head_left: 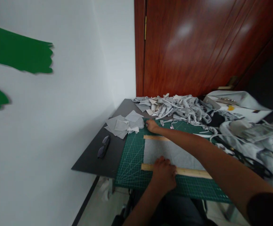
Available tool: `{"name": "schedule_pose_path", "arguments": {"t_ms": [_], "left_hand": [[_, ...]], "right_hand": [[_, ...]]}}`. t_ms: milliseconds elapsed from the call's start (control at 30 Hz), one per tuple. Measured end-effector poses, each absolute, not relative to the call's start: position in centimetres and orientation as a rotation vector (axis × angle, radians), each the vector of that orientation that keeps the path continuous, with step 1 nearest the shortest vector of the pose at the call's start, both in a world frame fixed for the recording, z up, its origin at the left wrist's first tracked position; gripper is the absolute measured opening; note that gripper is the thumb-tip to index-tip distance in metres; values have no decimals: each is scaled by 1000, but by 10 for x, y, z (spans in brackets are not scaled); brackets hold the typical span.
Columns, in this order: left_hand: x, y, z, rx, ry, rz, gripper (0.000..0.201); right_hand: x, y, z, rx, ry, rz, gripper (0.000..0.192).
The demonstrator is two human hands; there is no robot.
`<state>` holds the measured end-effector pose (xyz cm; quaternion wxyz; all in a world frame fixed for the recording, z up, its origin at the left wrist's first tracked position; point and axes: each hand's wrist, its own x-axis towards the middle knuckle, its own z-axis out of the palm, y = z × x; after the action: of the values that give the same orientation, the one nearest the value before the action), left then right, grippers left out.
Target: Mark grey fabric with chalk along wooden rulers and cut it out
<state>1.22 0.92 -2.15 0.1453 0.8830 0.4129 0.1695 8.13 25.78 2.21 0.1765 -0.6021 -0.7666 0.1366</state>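
A grey piece of fabric (157, 152) lies flat on a green cutting mat (133, 157). One wooden ruler (190, 172) runs along its near edge, and my left hand (164, 174) presses down on this ruler with curled fingers. Along the far edge of the fabric lies a second wooden ruler (154, 137), partly covered by my right forearm. My right hand (152, 126) is stretched over to the far left of the mat, beside a pile of cut grey fabric pieces (121, 125). Its fingers are closed; what is in them is too small to identify.
Dark sunglasses (103, 147) rest on the black tabletop (91, 161) at left. A heap of grey fabric scraps (174, 106) fills the back. More crumpled cloth (251, 135) and an open white box (242, 111) are at right. A white wall (75, 94) borders the left side.
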Motion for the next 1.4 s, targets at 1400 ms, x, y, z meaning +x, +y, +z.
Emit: {"name": "schedule_pose_path", "arguments": {"t_ms": [1400], "left_hand": [[23, 16, 3, 2655, 978, 353, 45]], "right_hand": [[294, -28, -14, -1318, -1118, 1183, 40]]}}
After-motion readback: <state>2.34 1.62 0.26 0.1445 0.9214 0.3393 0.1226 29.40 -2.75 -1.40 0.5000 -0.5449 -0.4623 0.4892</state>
